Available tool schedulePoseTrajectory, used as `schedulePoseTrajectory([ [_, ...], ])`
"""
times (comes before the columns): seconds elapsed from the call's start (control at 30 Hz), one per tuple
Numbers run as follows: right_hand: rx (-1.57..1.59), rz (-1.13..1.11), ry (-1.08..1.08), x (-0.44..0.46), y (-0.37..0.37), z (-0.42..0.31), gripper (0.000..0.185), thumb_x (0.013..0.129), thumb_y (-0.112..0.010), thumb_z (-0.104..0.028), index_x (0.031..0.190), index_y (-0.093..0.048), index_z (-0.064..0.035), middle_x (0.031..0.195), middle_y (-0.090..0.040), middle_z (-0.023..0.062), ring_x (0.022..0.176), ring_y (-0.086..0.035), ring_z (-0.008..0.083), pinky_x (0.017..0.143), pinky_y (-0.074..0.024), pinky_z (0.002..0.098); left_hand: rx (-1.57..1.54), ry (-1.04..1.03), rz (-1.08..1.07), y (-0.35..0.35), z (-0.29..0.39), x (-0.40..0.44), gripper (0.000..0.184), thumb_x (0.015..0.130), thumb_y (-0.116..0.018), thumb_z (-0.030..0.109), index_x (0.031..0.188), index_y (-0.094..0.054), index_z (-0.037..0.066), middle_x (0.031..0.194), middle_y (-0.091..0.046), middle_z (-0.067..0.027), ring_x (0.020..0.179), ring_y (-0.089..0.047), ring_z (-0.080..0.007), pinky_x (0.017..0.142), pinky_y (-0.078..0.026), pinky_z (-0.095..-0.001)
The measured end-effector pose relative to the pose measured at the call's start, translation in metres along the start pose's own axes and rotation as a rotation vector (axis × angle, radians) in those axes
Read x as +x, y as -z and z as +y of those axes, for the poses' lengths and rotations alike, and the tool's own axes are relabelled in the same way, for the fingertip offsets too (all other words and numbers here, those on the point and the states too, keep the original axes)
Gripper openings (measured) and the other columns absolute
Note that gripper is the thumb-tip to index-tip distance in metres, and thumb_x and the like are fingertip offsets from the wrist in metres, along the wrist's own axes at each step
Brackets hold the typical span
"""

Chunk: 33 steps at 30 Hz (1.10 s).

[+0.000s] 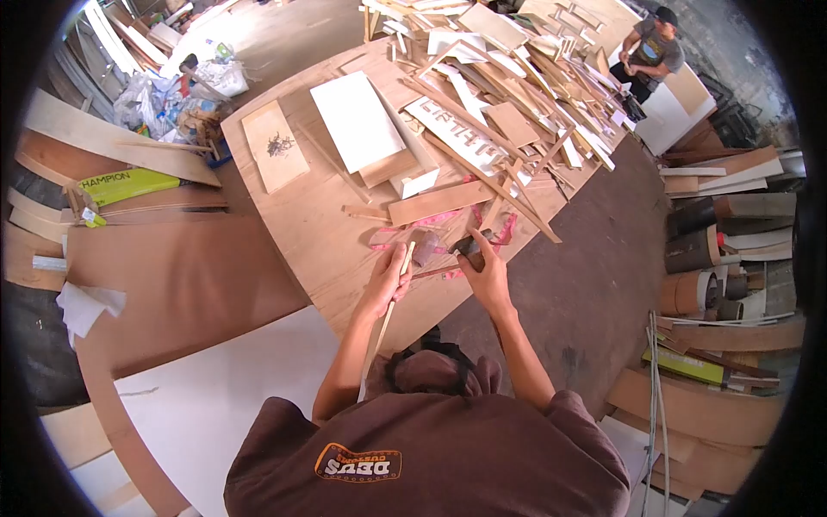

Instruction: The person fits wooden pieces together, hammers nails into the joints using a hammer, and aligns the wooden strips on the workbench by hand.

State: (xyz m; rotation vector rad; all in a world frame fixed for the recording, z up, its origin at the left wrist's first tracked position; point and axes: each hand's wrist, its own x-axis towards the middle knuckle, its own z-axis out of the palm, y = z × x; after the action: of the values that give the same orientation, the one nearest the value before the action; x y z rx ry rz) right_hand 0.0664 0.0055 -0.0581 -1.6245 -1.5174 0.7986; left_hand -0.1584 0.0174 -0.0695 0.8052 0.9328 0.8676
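Observation:
My left hand [388,283] is closed around a thin light wooden strip [385,332], which slants down toward my chest. Over the near part of the wooden table, my right hand [486,274] has its fingers on a small dark object [469,246] that I cannot make out. A brownish cylindrical piece [425,249] lies between the two hands. Pink tape [444,219] is looped on the tabletop around them. Just beyond the hands is a flat wooden board [437,203].
White-topped boxes [357,121] and a pile of wood offcuts [517,112] cover the table [284,211]. A co-worker [652,53] sits at the back right. Boards and rolls [689,250] are stacked at right. Plastic bags [164,108] lie at back left.

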Motion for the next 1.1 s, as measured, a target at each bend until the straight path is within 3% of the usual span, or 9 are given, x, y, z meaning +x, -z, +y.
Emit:
schedulePoseTrajectory([
  [0.07, 0.027, 0.026, 0.009, -0.006, -0.011, 0.009, 0.058, 0.088, -0.07, -0.003, 0.143, -0.052, -0.004, 0.063, -0.052, 0.0033, 0.058, -0.044, 0.0115, 0.056, -0.04, 0.0309, -0.04, 0.006, -0.069, 0.005, -0.003, 0.0, 0.042, 0.104, -0.044, 0.057, 0.091, -0.044, 0.017, 0.059, -0.033, 0.007, 0.037, -0.029, -0.0029, 0.034, -0.023, -0.022],
  [0.3, 0.023, -0.024, -0.094, -0.015, -0.018, 0.011, 0.064, 0.088, -0.072, -0.006, 0.147, -0.046, -0.0033, 0.07, -0.054, 0.0041, 0.066, -0.052, 0.0123, 0.063, -0.0459, 0.031, -0.112, 0.093, -0.155, 0.018, 0.0, -0.002, 0.042, 0.102, -0.049, 0.058, 0.093, -0.044, 0.018, 0.06, -0.035, 0.0075, 0.038, -0.029, -0.0023, 0.034, -0.023, -0.0206],
  [0.43, -0.001, -0.021, 0.001, -0.002, -0.027, 0.042, 0.069, 0.085, -0.073, -0.006, 0.148, -0.043, -0.0037, 0.081, -0.063, 0.0102, 0.073, -0.06, 0.018, 0.069, -0.0503, 0.033, -0.085, 0.013, -0.011, 0.025, -0.015, 0.006, 0.044, 0.101, -0.052, 0.058, 0.086, -0.044, 0.017, 0.057, -0.035, 0.0076, 0.037, -0.029, -0.0024, 0.033, -0.024, -0.021],
  [0.5, -0.051, 0.003, 0.113, 0.009, -0.032, 0.063, 0.076, 0.08, -0.073, -0.005, 0.149, -0.041, -0.0039, 0.099, -0.068, 0.0202, 0.085, -0.068, 0.0283, 0.077, -0.0535, 0.0381, -0.09, 0.006, 0.042, 0.023, -0.018, 0.009, 0.045, 0.101, -0.053, 0.057, 0.085, -0.044, 0.016, 0.056, -0.035, 0.0076, 0.037, -0.029, -0.0025, 0.033, -0.024, -0.0212],
  [0.53, -0.049, -0.007, 0.115, 0.014, -0.032, 0.071, 0.076, 0.08, -0.073, -0.005, 0.149, -0.041, -0.0039, 0.099, -0.068, 0.0202, 0.085, -0.068, 0.0283, 0.077, -0.0535, 0.0381, -0.092, -0.006, 0.083, 0.021, -0.018, 0.01, 0.045, 0.101, -0.053, 0.057, 0.085, -0.044, 0.016, 0.056, -0.034, 0.0075, 0.037, -0.029, -0.0026, 0.032, -0.023, -0.0213],
  [0.6, 0.018, -0.088, 0.038, 0.023, -0.036, 0.088, 0.082, 0.075, -0.072, -0.003, 0.15, -0.039, -0.005, 0.113, -0.067, 0.0282, 0.097, -0.069, 0.0365, 0.083, -0.0542, 0.042, -0.092, -0.019, 0.135, 0.017, -0.024, 0.015, 0.045, 0.101, -0.053, 0.056, 0.084, -0.044, 0.016, 0.055, -0.034, 0.0075, 0.036, -0.03, -0.0026, 0.032, -0.023, -0.0214],
  [0.93, 0.005, -0.286, 0.059, 0.099, -0.034, 0.184, 0.094, 0.072, -0.07, -0.004, 0.156, -0.028, -0.0067, 0.107, -0.067, 0.0227, 0.094, -0.068, 0.0372, 0.082, -0.053, 0.0418, -0.033, -0.073, 0.406, -0.042, -0.055, 0.07, 0.042, 0.103, -0.05, 0.055, 0.083, -0.043, 0.018, 0.056, -0.032, 0.008, 0.038, -0.029, -0.0028, 0.035, -0.023, -0.0222],
  [1.07, 0.1, -0.366, 0.046, 0.115, -0.027, 0.213, 0.096, 0.072, -0.07, -0.005, 0.157, -0.026, -0.0077, 0.108, -0.066, 0.0237, 0.097, -0.067, 0.0378, 0.083, -0.0525, 0.0423, 0.026, -0.111, 0.625, -0.07, -0.063, 0.083, 0.042, 0.103, -0.051, 0.052, 0.083, -0.043, 0.017, 0.058, -0.034, 0.0083, 0.041, -0.032, -0.0037, 0.037, -0.025, -0.0229],
  [1.1, 0.12, -0.385, 0.024, 0.121, -0.023, 0.21, 0.098, 0.071, -0.069, -0.004, 0.158, -0.023, -0.0065, 0.114, -0.065, 0.027, 0.101, -0.066, 0.0423, 0.086, -0.0522, 0.0444, 0.025, -0.102, 0.67, -0.073, -0.068, 0.077, 0.042, 0.103, -0.051, 0.052, 0.083, -0.043, 0.017, 0.058, -0.034, 0.0083, 0.041, -0.032, -0.0037, 0.037, -0.025, -0.0229],
])
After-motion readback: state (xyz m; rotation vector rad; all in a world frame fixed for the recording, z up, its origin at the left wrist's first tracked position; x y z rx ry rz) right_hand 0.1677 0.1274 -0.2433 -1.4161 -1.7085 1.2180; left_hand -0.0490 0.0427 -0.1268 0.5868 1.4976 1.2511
